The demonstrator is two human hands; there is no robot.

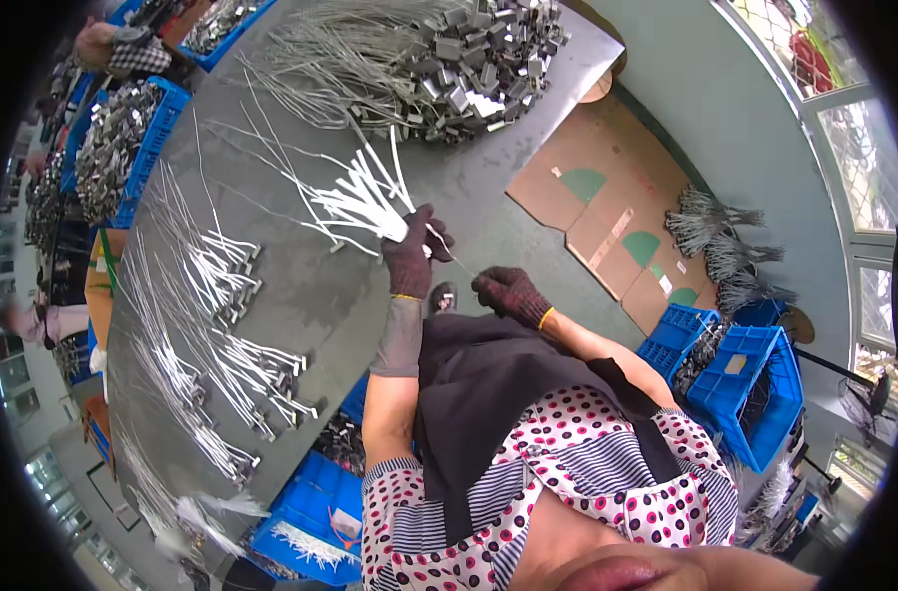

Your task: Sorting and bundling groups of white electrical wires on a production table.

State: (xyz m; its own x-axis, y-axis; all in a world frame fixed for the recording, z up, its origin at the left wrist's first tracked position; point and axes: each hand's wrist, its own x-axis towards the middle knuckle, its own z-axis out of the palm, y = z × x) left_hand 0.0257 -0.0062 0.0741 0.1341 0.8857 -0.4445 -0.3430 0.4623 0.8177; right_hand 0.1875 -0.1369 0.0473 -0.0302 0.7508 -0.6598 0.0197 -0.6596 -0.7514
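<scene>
The left hand, in a dark knitted glove, is closed around the base of a fanned bundle of white-sleeved wires, held over the grey table near its edge; a thin strand runs from it toward the right. The gloved right hand, fingers curled in, pinches the strand's far end, well apart from the table's heap of grey metallic blocks. Further clusters of white-sleeved wires lie on the table's left side, and flattened cardboard covers floor to the right.
</scene>
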